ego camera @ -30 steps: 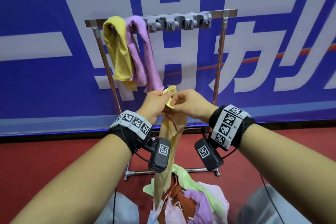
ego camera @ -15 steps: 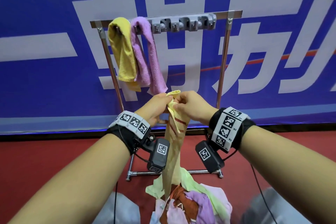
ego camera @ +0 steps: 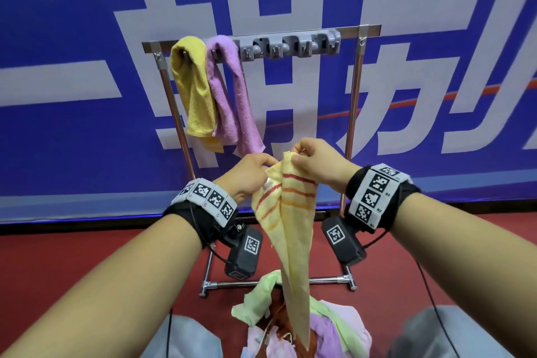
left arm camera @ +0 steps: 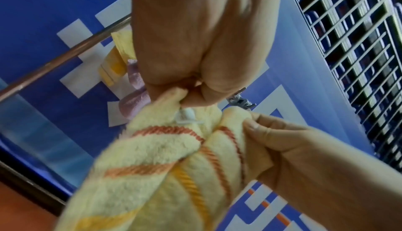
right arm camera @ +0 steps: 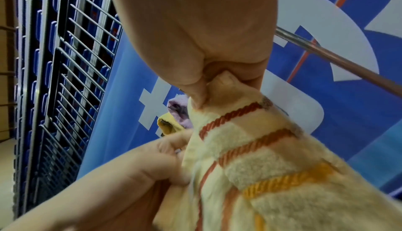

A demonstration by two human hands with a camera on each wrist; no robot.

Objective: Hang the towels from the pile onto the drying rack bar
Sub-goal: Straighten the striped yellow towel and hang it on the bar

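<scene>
Both hands pinch the top edge of a pale yellow striped towel (ego camera: pixel 286 212): the left hand (ego camera: pixel 248 174) at one corner, the right hand (ego camera: pixel 318 164) just beside it. The cloth hangs down to the pile of towels (ego camera: pixel 328 325) on the red floor. Behind, a mustard towel (ego camera: pixel 191 87) and a purple towel (ego camera: pixel 229 90) drape side by side over the drying rack bar (ego camera: pixel 351 30).

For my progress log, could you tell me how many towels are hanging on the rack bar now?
2: a yellow towel near the bar's left end and a purple towel beside it on the right. Nothing suggests another is hidden.
</scene>
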